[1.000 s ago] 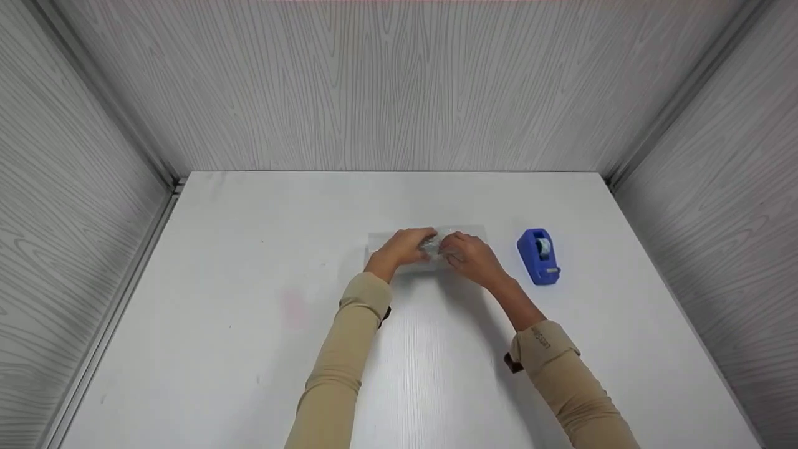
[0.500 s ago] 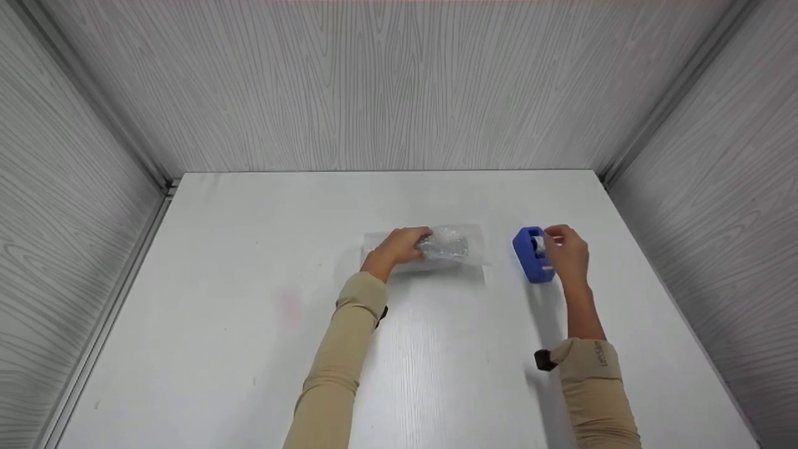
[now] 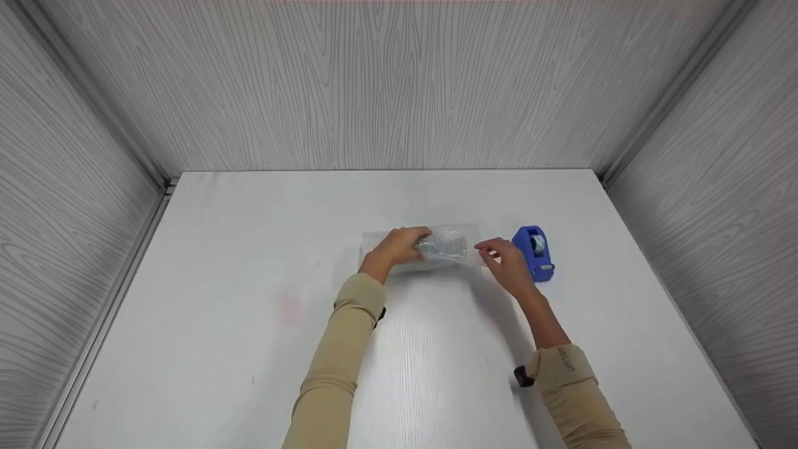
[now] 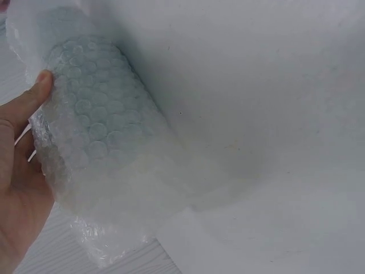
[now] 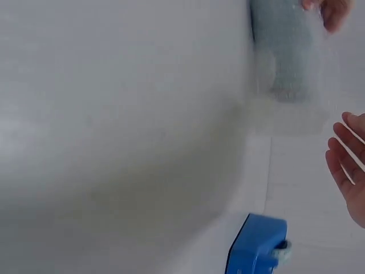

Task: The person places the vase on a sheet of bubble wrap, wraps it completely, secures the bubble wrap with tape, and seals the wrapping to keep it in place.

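A clear, greenish, cylinder-shaped thing wrapped in bubble wrap (image 3: pixel 450 245) lies on its side in the middle of the white table. In the left wrist view the bubbles (image 4: pixel 102 114) show over its rounded side, and loose wrap sticks out past its end. My left hand (image 3: pixel 399 246) grips it from the left, thumb on the near side. My right hand (image 3: pixel 506 265) hovers by the right end of the wrap, fingers (image 5: pixel 345 157) fairly straight. Whether a bit of clear tape sits at its fingertips I cannot tell. A blue tape dispenser (image 3: pixel 531 243) stands just right of that hand.
The white table (image 3: pixel 249 349) runs back to a grey wood-grain wall (image 3: pixel 386 87), with similar walls on the left (image 3: pixel 62 187) and right (image 3: pixel 717 206). A faint pink stain (image 3: pixel 288 308) marks the tabletop left of the left arm.
My right hand left the wrap, went right to the dispenser's tape roll, and has come back left to the wrap's right end. My left hand has kept its hold in place.
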`<state>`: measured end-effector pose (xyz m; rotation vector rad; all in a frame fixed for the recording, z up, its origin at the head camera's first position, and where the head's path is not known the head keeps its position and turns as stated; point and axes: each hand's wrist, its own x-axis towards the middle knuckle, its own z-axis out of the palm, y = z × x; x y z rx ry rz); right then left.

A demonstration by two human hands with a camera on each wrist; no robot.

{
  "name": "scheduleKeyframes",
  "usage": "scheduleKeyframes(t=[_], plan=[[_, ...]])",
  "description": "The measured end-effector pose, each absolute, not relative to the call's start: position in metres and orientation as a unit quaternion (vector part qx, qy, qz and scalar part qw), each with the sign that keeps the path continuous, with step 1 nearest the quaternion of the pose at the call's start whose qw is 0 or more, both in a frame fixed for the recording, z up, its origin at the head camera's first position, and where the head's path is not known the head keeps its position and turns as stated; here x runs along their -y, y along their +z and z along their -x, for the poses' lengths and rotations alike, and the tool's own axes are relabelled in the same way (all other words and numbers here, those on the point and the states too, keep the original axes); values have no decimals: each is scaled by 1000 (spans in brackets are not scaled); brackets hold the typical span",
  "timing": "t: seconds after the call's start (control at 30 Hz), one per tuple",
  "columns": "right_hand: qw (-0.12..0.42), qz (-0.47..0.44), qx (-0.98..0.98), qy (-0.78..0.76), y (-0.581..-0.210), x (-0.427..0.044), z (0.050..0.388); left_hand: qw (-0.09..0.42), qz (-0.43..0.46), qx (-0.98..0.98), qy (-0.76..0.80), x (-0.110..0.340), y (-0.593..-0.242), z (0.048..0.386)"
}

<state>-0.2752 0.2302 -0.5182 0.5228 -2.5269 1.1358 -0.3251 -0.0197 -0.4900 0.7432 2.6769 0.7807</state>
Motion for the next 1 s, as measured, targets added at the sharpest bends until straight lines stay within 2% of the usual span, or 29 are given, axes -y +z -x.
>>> scheduleKeyframes(t=[0.13, 0.27, 0.47, 0.6, 0.73, 0.9, 1.0], plan=[[141, -272, 896, 321, -518, -202, 282, 127, -263, -919, 263, 21, -492, 325], [132, -313, 916, 211, -518, -183, 285, 125, -273, -919, 255, 23, -493, 324], [201, -299, 922, 144, -524, -174, 286, 140, -273, -920, 244, 24, -492, 322], [248, -348, 894, 133, -532, -167, 284, 140, -281, -918, 242, 24, -491, 321], [273, -393, 873, 92, -538, -159, 282, 137, -282, -917, 245, 25, -491, 321], [297, -373, 875, 88, -543, -153, 280, 146, -284, -915, 248, 24, -491, 322], [295, -376, 874, 88, -546, -154, 278, 131, -298, -918, 228, 25, -493, 322]])
